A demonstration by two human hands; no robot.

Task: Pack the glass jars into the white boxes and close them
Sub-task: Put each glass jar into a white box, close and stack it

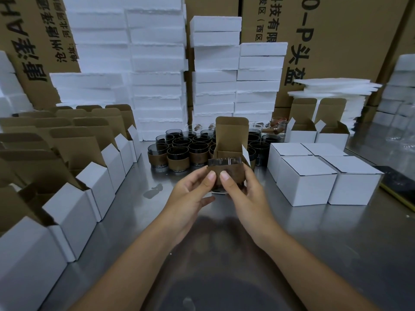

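- Jar (234, 172), glass with a brown sleeve, upright and lifted clear of the steel table (314, 243), mid-scene and just in front of an open white box (231, 135).
- Clamped from both sides by the left hand (190, 196) and the right hand (247, 196), with thumbs (210, 176) pressed side by side on the near face of the sleeve and the other fingers curled round the back, mostly hidden.
- Box directly behind, with lid flap standing up, brown inside showing and a side flap splayed outward; impossible to tell whether touching the jar.
- Step in hand, by judgement: loading this one jar, not yet inside any box.
- Next move probably calls for lifting over the front wall, centring above the opening and lowering straight down, keeping the sleeve off the side flaps; then folding those flaps in and tucking the lid.
- Behind the box: cluster of sleeved jars (193, 151) waiting on the table.
- To the right: closed white boxes (310, 176), packed close together.
- Along the left: rows of open boxes (98, 182), flaps up.
- At the back: stacked white foam slabs (157, 63) in front of brown cartons (348, 30).
- Plenty left to pack, judging by the waiting jars and open boxes.
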